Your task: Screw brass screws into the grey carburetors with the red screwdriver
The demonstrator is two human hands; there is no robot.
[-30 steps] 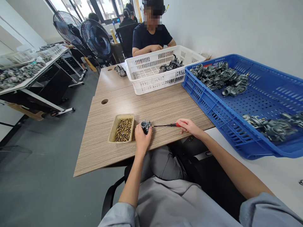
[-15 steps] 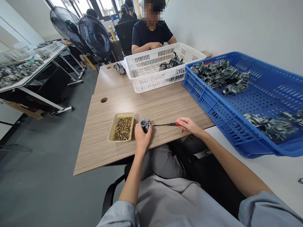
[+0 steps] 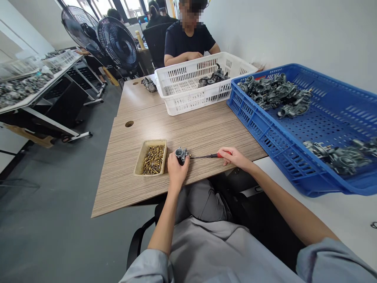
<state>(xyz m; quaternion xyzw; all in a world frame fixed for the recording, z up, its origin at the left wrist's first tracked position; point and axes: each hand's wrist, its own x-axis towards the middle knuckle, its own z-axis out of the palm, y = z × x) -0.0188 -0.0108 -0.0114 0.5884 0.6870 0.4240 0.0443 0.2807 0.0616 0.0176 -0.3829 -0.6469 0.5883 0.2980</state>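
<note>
My left hand [image 3: 177, 169] is closed around a small metal carburetor [image 3: 180, 153], pressed down near the table's front edge, its round bore facing up. In my right hand [image 3: 234, 158] is a screwdriver [image 3: 212, 155] with a red and black handle, held level. The shaft points left and its tip meets the carburetor's right side, by a small brass-coloured part. Just left of my left hand stands a cream tray [image 3: 136, 167] full of small brass screw-like pieces [image 3: 153, 159].
A white crate [image 3: 194, 98] with a few carburetors stands at the back. On the right is a large blue crate [image 3: 265, 137] holding many more. Another carburetor [image 3: 149, 84] lies beside the white crate. Across the table sits a person [image 3: 190, 43]; two fans [image 3: 118, 43] stand behind, left.
My right hand has shifted very slightly left on the screwdriver handle. The carburetor and my left hand stay in place. The person across has lowered their head a little.
</note>
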